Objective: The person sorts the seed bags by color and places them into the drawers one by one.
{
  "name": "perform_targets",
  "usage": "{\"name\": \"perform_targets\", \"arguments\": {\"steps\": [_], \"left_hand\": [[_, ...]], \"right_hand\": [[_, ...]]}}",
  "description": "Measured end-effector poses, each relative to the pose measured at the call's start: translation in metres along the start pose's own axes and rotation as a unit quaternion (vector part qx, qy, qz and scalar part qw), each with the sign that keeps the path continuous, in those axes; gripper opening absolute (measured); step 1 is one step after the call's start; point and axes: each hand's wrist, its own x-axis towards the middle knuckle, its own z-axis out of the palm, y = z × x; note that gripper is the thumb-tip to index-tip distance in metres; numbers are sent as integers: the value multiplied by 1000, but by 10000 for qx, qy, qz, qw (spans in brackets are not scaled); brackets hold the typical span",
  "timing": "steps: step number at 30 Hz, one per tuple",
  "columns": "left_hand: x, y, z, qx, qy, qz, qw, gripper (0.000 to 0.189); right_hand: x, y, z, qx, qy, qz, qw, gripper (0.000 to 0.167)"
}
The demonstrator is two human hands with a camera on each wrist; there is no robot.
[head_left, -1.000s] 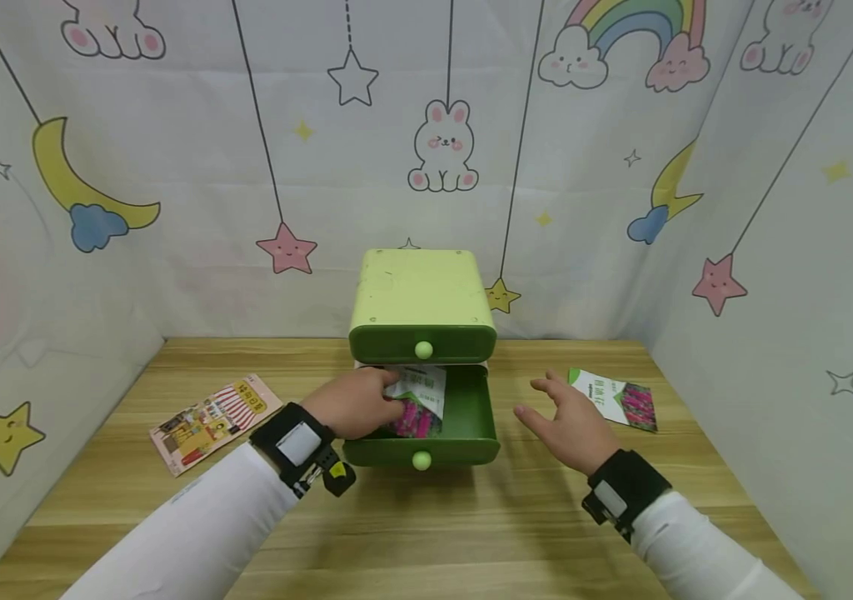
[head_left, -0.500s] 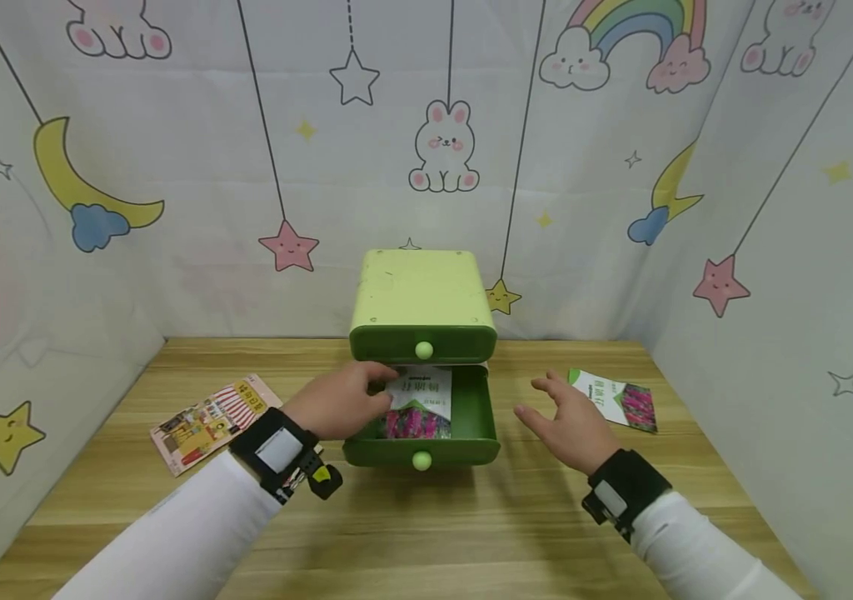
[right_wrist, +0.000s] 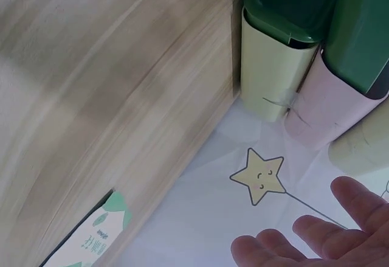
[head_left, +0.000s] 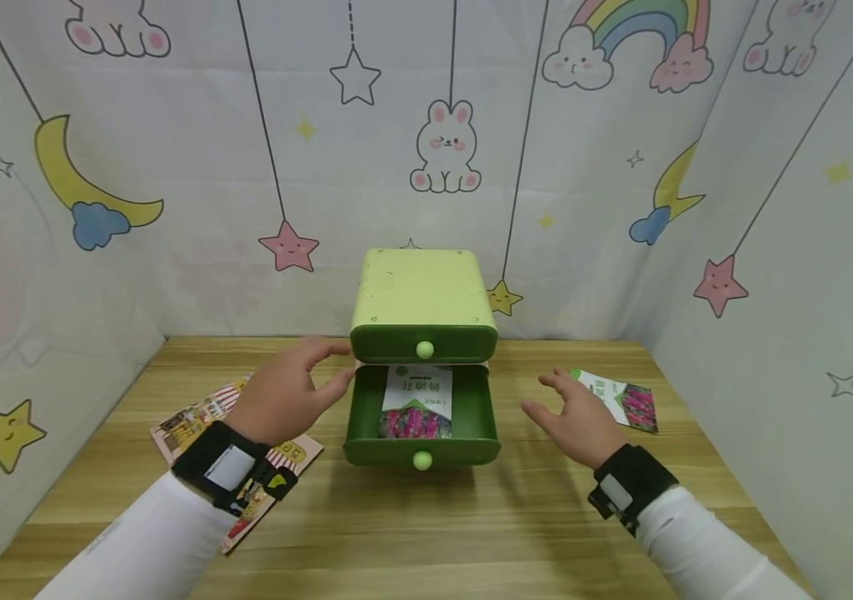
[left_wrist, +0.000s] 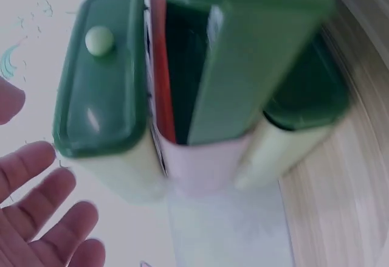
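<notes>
I wear white sleeves (head_left: 149, 533) and black wristbands (head_left: 640, 477), each with a pale rectangular patch (head_left: 230, 467); the left bears a yellow mark (head_left: 277, 482).

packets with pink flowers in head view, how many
2: a packet inside the open drawer, another packet on the table beside the right hand. More may be hidden.

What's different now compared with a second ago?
The left hand has let go of the flower packet and drawn out of the drawer to the left, up beside the cabinet. The packet now lies flat inside. A pink packet, mostly hidden before, now shows left of the drawer. The drawer stayed open; the right hand and the other flower packet stayed much as they were.
</notes>
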Motion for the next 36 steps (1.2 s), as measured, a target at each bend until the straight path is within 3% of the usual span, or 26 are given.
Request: {"name": "perform_targets", "arguments": {"steps": [8, 17, 24, 36], "left_hand": [[-7, -29, -6, 480, 125, -107, 9987, 62], [-15, -52, -3, 1099, -307, -594, 9917, 81], [-17, -64, 0, 1212, -474, -861, 9877, 85], [-22, -74, 10, 1324, -657, -1036, 9836, 93]], "right_hand": [[4, 8, -5, -171, 67, 46, 9998, 66], [11, 29, -10, -589, 77, 24, 9982, 69], [16, 49, -13, -804, 167, 130, 9965, 71], [25, 74, -24, -1232, 243, 410, 9912, 68]]}}
